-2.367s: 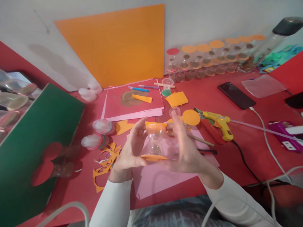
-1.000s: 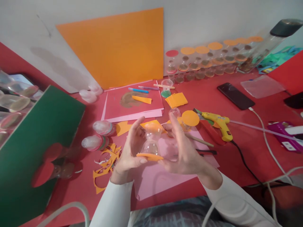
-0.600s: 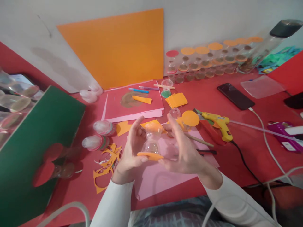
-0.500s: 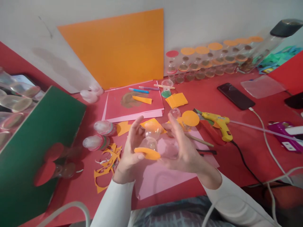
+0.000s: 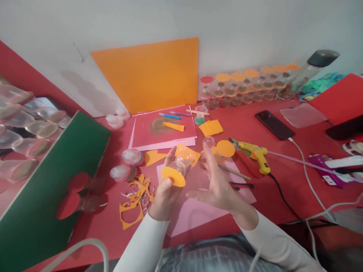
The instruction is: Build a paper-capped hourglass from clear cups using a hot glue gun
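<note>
Clear hourglass (image 5: 183,161), gripped in left hand (image 5: 166,193), lower bulb (image 5: 179,167) partly hidden behind orange disc (image 5: 173,176), right hand (image 5: 217,189) spread wide

The person's left hand (image 5: 166,194) grips a tilted clear hourglass (image 5: 179,165), its round orange disc (image 5: 175,177) nearer the body and orange square (image 5: 195,157) farther away, while the right hand (image 5: 217,187), fingers parted, hovers beside it above a pink sheet (image 5: 193,216).
</note>
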A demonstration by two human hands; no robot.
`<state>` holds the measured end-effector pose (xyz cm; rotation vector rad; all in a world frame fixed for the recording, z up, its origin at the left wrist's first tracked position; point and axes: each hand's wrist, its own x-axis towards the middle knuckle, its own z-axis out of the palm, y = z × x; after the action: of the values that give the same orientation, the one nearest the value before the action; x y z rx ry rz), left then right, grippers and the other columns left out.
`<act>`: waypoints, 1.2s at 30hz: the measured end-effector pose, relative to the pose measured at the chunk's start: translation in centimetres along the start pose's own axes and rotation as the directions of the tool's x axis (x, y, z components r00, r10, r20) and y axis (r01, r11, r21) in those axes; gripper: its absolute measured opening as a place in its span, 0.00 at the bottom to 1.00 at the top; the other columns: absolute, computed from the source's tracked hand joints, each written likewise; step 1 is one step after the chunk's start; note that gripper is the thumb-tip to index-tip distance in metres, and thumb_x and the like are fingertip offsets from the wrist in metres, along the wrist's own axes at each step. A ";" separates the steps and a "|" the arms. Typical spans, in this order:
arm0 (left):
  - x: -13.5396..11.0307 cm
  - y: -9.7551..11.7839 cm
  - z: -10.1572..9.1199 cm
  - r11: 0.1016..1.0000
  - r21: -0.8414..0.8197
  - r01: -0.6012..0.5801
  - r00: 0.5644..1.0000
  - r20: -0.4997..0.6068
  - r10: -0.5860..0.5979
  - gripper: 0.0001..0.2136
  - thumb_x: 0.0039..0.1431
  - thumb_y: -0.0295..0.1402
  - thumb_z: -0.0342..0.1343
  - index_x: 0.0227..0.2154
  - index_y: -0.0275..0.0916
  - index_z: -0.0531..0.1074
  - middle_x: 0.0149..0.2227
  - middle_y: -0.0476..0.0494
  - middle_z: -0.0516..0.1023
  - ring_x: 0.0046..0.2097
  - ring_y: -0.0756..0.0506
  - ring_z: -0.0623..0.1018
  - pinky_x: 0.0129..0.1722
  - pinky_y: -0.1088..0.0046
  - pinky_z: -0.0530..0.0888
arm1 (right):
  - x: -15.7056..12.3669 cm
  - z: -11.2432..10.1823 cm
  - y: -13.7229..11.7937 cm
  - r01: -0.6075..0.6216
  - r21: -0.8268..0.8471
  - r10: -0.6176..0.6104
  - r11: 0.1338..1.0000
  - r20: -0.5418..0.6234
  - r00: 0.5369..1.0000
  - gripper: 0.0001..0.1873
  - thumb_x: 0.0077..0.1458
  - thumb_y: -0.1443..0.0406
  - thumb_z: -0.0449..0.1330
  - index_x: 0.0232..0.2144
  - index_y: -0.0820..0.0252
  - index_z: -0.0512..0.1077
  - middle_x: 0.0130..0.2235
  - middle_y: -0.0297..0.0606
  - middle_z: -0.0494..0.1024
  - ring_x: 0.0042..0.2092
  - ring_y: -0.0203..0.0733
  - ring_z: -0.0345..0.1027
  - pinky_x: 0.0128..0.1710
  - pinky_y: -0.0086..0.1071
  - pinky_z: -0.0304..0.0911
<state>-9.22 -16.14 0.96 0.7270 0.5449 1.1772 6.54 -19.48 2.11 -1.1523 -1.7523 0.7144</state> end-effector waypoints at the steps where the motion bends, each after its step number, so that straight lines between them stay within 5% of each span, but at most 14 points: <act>1: 0.0 -0.2 0.1 1.000 -0.008 0.000 1.000 -0.006 0.000 0.41 0.44 0.51 0.70 0.62 0.52 0.63 0.29 0.54 0.70 0.39 0.44 0.78 0.61 0.53 0.69 | 0.1 0.1 -0.2 -0.005 -0.019 0.005 1.000 -0.005 1.000 0.73 0.46 0.52 0.74 0.72 0.50 0.23 0.74 0.54 0.35 0.73 0.62 0.39 0.66 0.56 0.56; 7: -0.3 -0.9 -0.1 1.000 -0.023 0.010 1.000 0.004 -0.010 0.43 0.43 0.52 0.70 0.63 0.50 0.61 0.40 0.46 0.77 0.51 0.37 0.78 0.63 0.49 0.65 | 0.6 0.9 -1.2 -0.047 -0.104 0.040 0.993 -0.070 0.997 0.72 0.47 0.56 0.75 0.72 0.52 0.23 0.73 0.56 0.43 0.73 0.61 0.38 0.65 0.55 0.60; 14: -0.5 0.4 -0.7 0.985 0.166 -0.035 0.999 0.034 0.029 0.43 0.40 0.49 0.73 0.61 0.51 0.64 0.61 0.41 0.67 0.65 0.32 0.65 0.65 0.50 0.62 | 1.1 0.0 -1.6 0.143 -0.254 -0.160 0.957 -0.048 0.986 0.60 0.53 0.65 0.66 0.72 0.58 0.28 0.74 0.53 0.36 0.73 0.64 0.37 0.64 0.58 0.61; 18: -0.1 1.1 -1.1 0.948 0.297 -0.117 0.986 0.146 0.076 0.47 0.39 0.51 0.74 0.63 0.49 0.62 0.59 0.37 0.68 0.63 0.31 0.67 0.63 0.51 0.65 | 0.9 -1.0 -1.7 0.212 -0.284 -0.223 0.935 -0.005 0.975 0.60 0.52 0.67 0.65 0.72 0.60 0.27 0.74 0.56 0.41 0.71 0.67 0.48 0.61 0.60 0.65; 26: -0.2 0.9 -2.1 0.908 0.404 -0.114 0.940 0.340 -0.033 0.53 0.43 0.40 0.75 0.69 0.51 0.50 0.61 0.36 0.65 0.65 0.30 0.65 0.64 0.49 0.62 | 0.4 -2.5 -1.6 0.251 -0.324 -0.240 0.912 0.073 0.968 0.60 0.50 0.66 0.64 0.73 0.60 0.29 0.73 0.56 0.46 0.66 0.68 0.59 0.56 0.58 0.72; 36: -0.1 0.4 -1.7 0.866 0.469 -0.171 0.943 0.334 0.004 0.54 0.39 0.37 0.76 0.68 0.53 0.51 0.59 0.37 0.65 0.60 0.32 0.68 0.62 0.50 0.64 | -0.9 -3.8 -0.8 0.202 -0.181 -0.185 0.962 0.105 0.977 0.61 0.53 0.59 0.68 0.72 0.58 0.30 0.65 0.59 0.60 0.64 0.66 0.62 0.56 0.59 0.70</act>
<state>-10.70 -15.78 0.19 1.3755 0.5426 0.9767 9.78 -20.64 4.13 -1.0691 -2.0111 0.4926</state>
